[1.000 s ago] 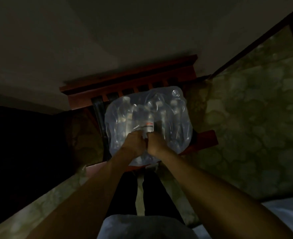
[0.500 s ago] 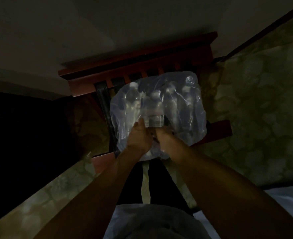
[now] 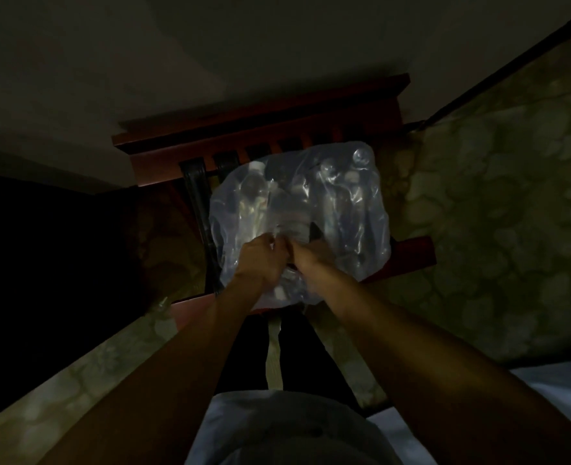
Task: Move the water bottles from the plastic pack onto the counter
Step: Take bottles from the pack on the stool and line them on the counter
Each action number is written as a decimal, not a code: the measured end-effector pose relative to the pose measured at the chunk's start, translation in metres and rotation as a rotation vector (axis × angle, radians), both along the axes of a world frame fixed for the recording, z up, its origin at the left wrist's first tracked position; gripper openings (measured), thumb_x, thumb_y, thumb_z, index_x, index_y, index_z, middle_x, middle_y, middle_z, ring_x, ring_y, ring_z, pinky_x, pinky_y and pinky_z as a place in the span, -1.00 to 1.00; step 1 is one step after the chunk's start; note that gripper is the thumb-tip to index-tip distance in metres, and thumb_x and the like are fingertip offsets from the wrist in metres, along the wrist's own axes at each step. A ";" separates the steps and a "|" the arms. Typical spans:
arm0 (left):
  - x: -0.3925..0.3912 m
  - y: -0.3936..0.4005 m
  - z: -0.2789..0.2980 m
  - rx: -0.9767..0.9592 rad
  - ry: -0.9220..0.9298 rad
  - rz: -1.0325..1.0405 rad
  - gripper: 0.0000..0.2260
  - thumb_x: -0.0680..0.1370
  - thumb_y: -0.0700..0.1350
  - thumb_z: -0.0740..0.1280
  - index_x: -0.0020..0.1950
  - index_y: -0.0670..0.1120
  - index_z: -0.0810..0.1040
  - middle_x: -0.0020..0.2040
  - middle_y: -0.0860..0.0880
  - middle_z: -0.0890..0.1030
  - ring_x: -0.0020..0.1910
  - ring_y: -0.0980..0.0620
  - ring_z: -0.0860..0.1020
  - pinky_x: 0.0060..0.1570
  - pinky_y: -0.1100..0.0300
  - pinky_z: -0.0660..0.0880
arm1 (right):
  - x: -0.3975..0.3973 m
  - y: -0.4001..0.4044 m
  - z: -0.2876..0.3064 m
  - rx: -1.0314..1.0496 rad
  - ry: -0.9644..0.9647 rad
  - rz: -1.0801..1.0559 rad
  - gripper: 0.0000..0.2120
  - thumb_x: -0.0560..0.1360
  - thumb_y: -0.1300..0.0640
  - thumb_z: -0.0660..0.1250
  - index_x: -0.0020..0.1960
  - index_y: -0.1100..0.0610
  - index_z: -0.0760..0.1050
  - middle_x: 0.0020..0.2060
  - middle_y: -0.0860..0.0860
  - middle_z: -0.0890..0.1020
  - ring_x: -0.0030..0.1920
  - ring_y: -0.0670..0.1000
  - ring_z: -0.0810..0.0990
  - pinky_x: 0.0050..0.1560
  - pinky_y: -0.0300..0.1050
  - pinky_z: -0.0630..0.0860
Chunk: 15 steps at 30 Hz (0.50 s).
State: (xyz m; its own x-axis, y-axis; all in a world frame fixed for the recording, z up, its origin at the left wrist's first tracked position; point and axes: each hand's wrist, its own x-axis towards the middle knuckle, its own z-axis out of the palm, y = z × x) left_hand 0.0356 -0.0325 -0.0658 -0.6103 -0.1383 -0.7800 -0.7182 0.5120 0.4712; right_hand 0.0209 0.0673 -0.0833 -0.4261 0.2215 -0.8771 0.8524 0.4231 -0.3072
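Hands: left hand (image 3: 260, 260), right hand (image 3: 311, 256) gripping plastic pack (image 3: 354, 209).

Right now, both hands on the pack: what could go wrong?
1. Both hands pull at the wrap of the pack, which sits on a wooden chair; a hard tug could drag it off the seat's near edge.
2. If the wrap tears open suddenly, loose bottles may spill and roll.
3. The light is dim, so grips are hard to judge.

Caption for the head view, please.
Both hands, left and right, pinch the clear plastic pack of water bottles resting on a dark red wooden chair.
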 end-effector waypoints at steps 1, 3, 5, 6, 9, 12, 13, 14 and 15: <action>-0.002 0.000 0.003 0.043 -0.030 0.071 -0.59 0.67 0.09 0.12 0.11 -0.18 0.62 0.13 -0.25 0.65 0.13 -0.20 0.61 0.23 0.06 0.51 | 0.000 0.003 0.005 -0.030 0.019 -0.031 -0.55 0.43 -0.20 0.35 0.11 0.13 0.53 -0.10 0.08 0.66 -0.02 0.10 0.64 0.12 0.03 0.58; -0.007 0.001 0.010 0.170 -0.111 0.216 -0.52 0.64 0.20 0.13 0.06 -0.17 0.63 0.08 -0.24 0.67 0.10 -0.21 0.63 0.25 -0.06 0.52 | -0.005 0.007 0.017 -0.055 0.038 0.030 -0.56 0.45 -0.23 0.32 0.15 0.07 0.53 0.06 0.06 0.65 0.07 0.09 0.62 0.17 0.05 0.56; -0.011 0.000 0.016 0.307 -0.194 0.369 -0.49 0.60 0.22 0.21 0.12 -0.22 0.63 0.04 -0.24 0.68 0.06 -0.20 0.65 0.24 -0.08 0.54 | -0.008 0.011 0.030 -0.060 0.016 0.129 -0.60 0.46 -0.21 0.31 0.12 0.07 0.53 0.02 0.05 0.64 0.06 0.08 0.62 0.16 0.03 0.57; -0.014 -0.001 0.020 0.354 -0.220 0.428 -0.51 0.59 0.18 0.27 0.16 -0.25 0.62 0.03 -0.24 0.68 0.05 -0.20 0.65 0.23 -0.07 0.55 | -0.007 0.013 0.035 -0.048 0.017 0.182 -0.61 0.47 -0.18 0.32 0.10 0.09 0.54 -0.03 0.06 0.63 0.04 0.09 0.63 0.13 0.01 0.58; -0.017 0.000 0.025 0.414 -0.297 0.508 -0.56 0.56 0.05 0.38 0.21 -0.31 0.57 0.05 -0.25 0.66 0.04 -0.21 0.64 0.11 0.00 0.60 | 0.002 0.014 0.047 -0.014 0.107 0.395 -0.85 0.42 -0.03 0.34 -0.22 0.03 0.53 -0.30 -0.06 0.59 -0.16 0.00 0.60 -0.16 -0.14 0.55; -0.011 -0.001 0.030 0.460 -0.393 0.426 -0.71 0.57 0.01 0.38 0.06 -0.22 0.60 -0.11 -0.16 0.62 -0.22 -0.06 0.58 -0.29 0.17 0.53 | 0.015 0.019 0.052 -0.061 0.247 0.579 -0.80 0.32 -0.08 0.40 -0.12 0.00 0.58 -0.19 -0.10 0.63 -0.10 -0.06 0.59 -0.16 -0.22 0.48; -0.008 -0.003 0.032 0.474 -0.411 0.421 -0.76 0.58 -0.02 0.36 -0.03 -0.21 0.60 -0.14 -0.15 0.60 -0.24 -0.05 0.55 -0.28 0.16 0.50 | 0.018 0.022 0.051 -0.103 0.256 0.642 -0.71 0.30 -0.15 0.40 -0.06 -0.01 0.59 -0.13 -0.11 0.64 -0.07 -0.12 0.60 -0.16 -0.27 0.48; -0.005 -0.007 0.032 0.461 -0.405 0.407 -0.77 0.59 -0.04 0.34 -0.08 -0.20 0.60 -0.15 -0.15 0.59 -0.23 -0.06 0.54 -0.22 0.15 0.49 | 0.018 0.024 0.052 -0.156 0.237 0.674 -0.74 0.31 -0.19 0.39 -0.11 -0.05 0.58 -0.18 -0.18 0.63 -0.14 -0.24 0.60 -0.22 -0.37 0.46; -0.002 -0.012 0.030 0.436 -0.390 0.386 -0.76 0.60 -0.04 0.33 -0.05 -0.22 0.61 -0.12 -0.18 0.59 -0.17 -0.10 0.55 -0.13 0.11 0.49 | 0.016 0.025 0.048 -0.204 0.199 0.669 -0.81 0.35 -0.20 0.37 -0.20 -0.09 0.55 -0.30 -0.23 0.60 -0.25 -0.31 0.57 -0.32 -0.44 0.41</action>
